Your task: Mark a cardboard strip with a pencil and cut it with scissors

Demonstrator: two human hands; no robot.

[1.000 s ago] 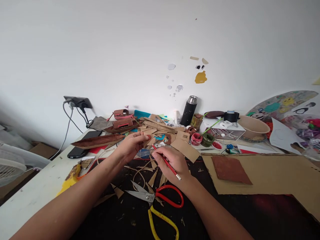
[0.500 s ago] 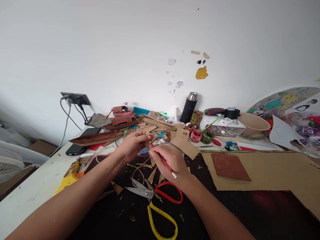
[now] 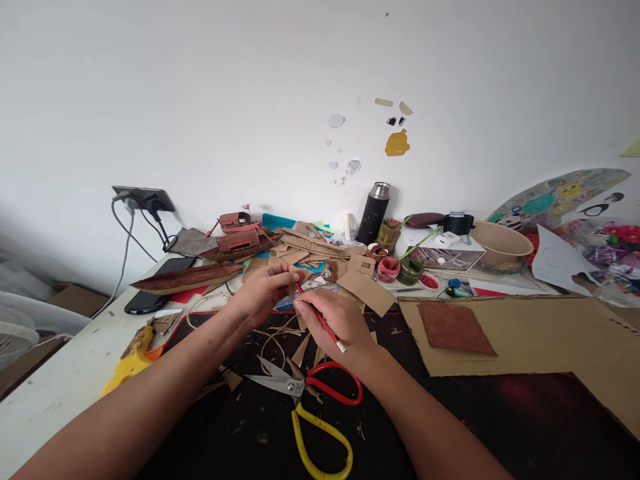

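Metal scissors (image 3: 291, 387) gaped below the right hand (image 3: 346, 320) gripping a pencil (image 3: 325, 325); I feared nicks should the left hand (image 3: 265, 292), pinching a reddish scrap (image 3: 300, 275), drop.

Can't read any text here tbh, just a dark printed mark (image 3: 367, 265) on a cardboard piece (image 3: 356, 268), too small to decipher.

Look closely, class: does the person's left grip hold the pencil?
No, the red pencil is in the right grip, while the left grip pinches a small reddish piece.
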